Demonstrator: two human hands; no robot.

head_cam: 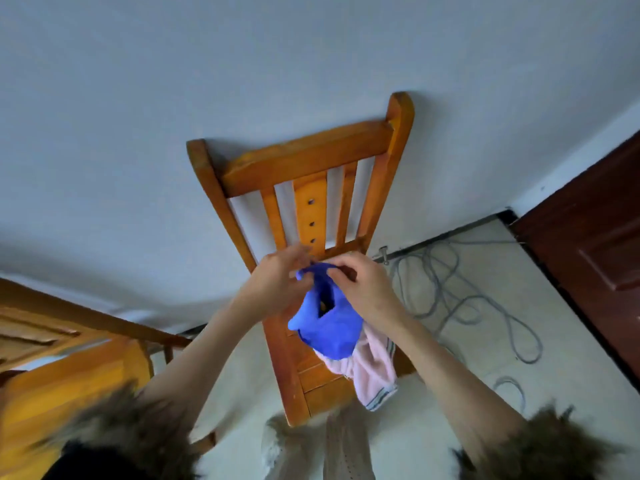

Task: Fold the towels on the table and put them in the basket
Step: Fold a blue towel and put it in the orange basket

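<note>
**Above the chair seat: blue towel held up by its top edge**

Over the wooden chair (301,188), we hold the blue towel (327,327) up in the air with both hands, and it hangs straight down from them. Its long axis runs roughly vertical, from the bunched top edge between our fingers to the loose lower end, which dangles over the seat. The coming move turns on that hang: the towel lies directly below and between the hands, so spreading them apart along the top edge should open it flat for a fold.

Our left hand (277,282) pinches the top edge from the left, fingers curled over the cloth, though motion blur hides exactly how they lie. Our right hand (363,289) grips the same edge from the right, thumb and forefinger closed on the fabric. The two hands sit just beside each other, almost touching, and neither is clearly nearer to the towel; both are on it.

Beneath the blue one, a pink towel (372,372) with a striped border is draped over the front right of the chair seat, its end hanging off the edge. The blue towel's lower end overlaps it in view; we cannot tell whether they touch. No basket shows here, so we judge the folding of this towel has barely begun.
</note>
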